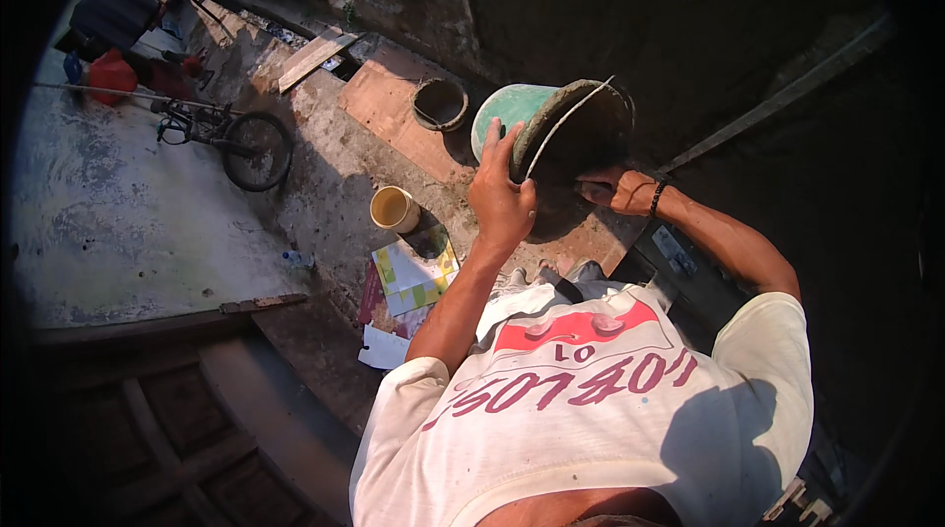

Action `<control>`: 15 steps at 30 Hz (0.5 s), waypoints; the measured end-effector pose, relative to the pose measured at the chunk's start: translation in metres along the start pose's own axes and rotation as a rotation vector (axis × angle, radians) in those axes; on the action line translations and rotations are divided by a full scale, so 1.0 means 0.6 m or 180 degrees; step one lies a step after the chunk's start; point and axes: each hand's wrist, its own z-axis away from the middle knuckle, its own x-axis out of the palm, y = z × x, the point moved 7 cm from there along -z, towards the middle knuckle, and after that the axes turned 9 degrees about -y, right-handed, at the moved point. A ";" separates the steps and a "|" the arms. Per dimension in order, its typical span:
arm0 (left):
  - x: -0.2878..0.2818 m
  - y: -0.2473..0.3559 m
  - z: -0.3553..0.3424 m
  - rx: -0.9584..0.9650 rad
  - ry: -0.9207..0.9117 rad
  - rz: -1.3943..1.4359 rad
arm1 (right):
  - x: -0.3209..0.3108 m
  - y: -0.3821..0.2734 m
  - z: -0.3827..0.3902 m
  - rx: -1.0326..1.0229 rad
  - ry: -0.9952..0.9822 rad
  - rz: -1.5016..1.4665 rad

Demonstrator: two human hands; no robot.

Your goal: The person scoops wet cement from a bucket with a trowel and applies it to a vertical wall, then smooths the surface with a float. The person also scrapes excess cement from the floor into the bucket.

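A green bucket with a cement-caked rim is tilted on its side in front of me, its dark mouth turned to the right. Its wire handle lies across the opening. My left hand grips the bucket at its near side and rim, fingers spread up along the green wall. At the right, just below the bucket's mouth, my right hand is closed, a dark bracelet on its wrist. Shadow hides what those fingers hold. The inside of the bucket is too dark to make out.
A dark bucket stands on a brown board. Nearer are a cream pail and flat printed sheets. A plank lies farther off; a motorcycle wheel is at left. A long straight strip leans at right.
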 end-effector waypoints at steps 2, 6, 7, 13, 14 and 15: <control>-0.005 -0.026 -0.008 -0.0236 -0.0010 0.0269 | 0.013 -0.004 -0.001 0.0099 -0.0056 -0.0323; -0.039 -0.074 -0.022 -0.0583 0.0306 0.0330 | -0.015 -0.063 -0.003 -0.0253 0.0093 -0.0411; -0.042 -0.094 -0.024 -0.0802 0.0327 0.0731 | -0.034 -0.081 -0.001 -0.0462 0.0199 -0.0350; -0.085 -0.157 0.004 -0.0820 0.0935 0.1503 | -0.142 -0.144 0.032 -0.0447 0.0171 0.0031; -0.092 -0.167 0.010 -0.0815 0.1008 0.1468 | -0.162 -0.158 0.040 -0.0481 0.0117 0.0160; -0.100 -0.178 0.016 -0.0786 0.1082 0.1429 | -0.182 -0.174 0.049 -0.0514 0.0156 0.0255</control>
